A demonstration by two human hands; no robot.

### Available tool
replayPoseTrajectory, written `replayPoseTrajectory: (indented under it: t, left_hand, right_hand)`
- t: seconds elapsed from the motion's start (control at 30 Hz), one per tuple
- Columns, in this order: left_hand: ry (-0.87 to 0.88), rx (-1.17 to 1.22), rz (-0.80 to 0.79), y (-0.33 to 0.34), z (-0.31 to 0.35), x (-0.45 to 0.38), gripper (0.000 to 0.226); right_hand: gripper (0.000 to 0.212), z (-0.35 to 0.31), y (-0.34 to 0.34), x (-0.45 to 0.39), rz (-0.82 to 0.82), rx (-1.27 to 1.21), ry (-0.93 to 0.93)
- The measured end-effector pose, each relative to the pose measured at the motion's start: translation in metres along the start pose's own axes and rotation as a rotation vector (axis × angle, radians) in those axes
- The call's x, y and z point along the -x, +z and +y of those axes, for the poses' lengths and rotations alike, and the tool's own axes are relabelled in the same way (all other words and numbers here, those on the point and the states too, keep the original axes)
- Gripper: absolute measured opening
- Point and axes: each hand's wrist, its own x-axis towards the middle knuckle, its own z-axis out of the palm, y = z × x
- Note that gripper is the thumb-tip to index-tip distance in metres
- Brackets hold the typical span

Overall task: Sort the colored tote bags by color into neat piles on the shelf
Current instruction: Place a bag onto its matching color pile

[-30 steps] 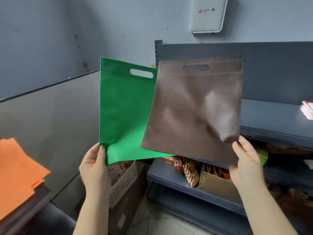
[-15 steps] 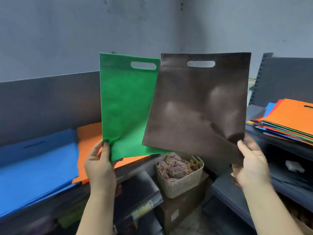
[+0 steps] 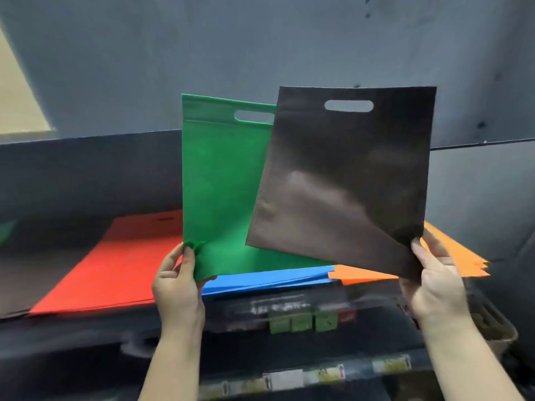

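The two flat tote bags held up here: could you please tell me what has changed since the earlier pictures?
The view swung left to the shelf with red, blue and orange piles. No change in grip: left hand pinches the green fabric tote bag, right hand the dark brown one, overlapping it.

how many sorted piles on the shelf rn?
3 clear: red pile at left, blue pile in the middle, orange pile at right. The held green bag and brown bag hide part of the shelf; others may sit further left.

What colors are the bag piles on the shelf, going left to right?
Dark brown pile → red pile → blue pile → orange pile.
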Motion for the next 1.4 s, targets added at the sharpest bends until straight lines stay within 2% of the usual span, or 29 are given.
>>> replayPoseTrajectory:
  t: [0.13,0.3,0.47,0.67,0.8,1.03,1.23,1.4]
  left_hand:
    - [0.065,-0.031,0.103,-0.061,0.031,-0.021,0.016]
    - [0.184,-0.128,0.279,-0.129,0.070,-0.027,0.019]
    - [0.216,-0.243,0.466,-0.192,0.099,-0.017,0.017]
    - [0.310,-0.212,0.702,-0.244,0.134,0.006,0.029]
    - [0.359,-0.185,0.815,-0.281,0.150,0.025,0.018]
    - [0.409,-0.162,0.940,-0.369,0.194,0.027,0.017]
    - [0.375,-0.177,0.885,-0.446,0.241,-0.002,0.016]
    - [0.368,-0.206,0.855,-0.493,0.270,-0.032,0.020]
  right_hand:
    - [0.033,0.051,0.055,0.016,-0.092,-0.018,0.104]
    - [0.048,0.101,0.111,0.041,-0.245,-0.065,0.244]
    - [0.038,0.140,0.152,0.061,-0.405,-0.057,0.382]
    - [0.031,0.184,0.203,0.098,-0.586,-0.026,0.535]
    - [0.032,0.210,0.229,0.131,-0.652,-0.053,0.592]
    - [0.030,0.260,0.287,0.212,-0.743,0.000,0.690]
    - [0.044,0.297,0.339,0.294,-0.764,-0.091,0.692]
    - [0.034,0.322,0.372,0.334,-0.718,-0.133,0.721]
